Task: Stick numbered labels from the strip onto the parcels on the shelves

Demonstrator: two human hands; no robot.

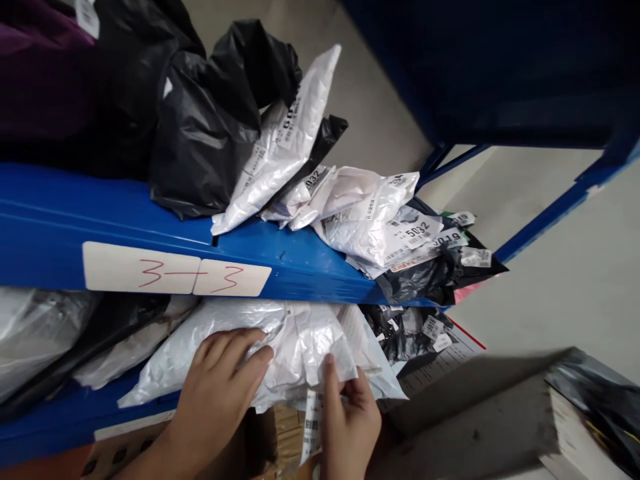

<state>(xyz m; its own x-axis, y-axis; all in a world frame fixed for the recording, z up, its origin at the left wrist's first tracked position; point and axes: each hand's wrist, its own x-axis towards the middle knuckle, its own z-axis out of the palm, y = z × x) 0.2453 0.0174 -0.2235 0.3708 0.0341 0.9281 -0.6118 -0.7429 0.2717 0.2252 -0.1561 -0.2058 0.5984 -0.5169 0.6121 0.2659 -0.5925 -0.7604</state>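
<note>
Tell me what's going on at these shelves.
A person is handling white bags on the lower shelf, below the 3-3 sign. The right hand pinches the edge of one, thumb on top, beside a dangling printed strip. The left hand rests on the white plastic; whether it grips any is unclear. More parcels and black bags lie on the upper shelf.

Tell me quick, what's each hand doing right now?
Left hand: on a big pale bag; can't tell if it's gripping.
Right hand: closed, holding a crinkly white package.
</note>
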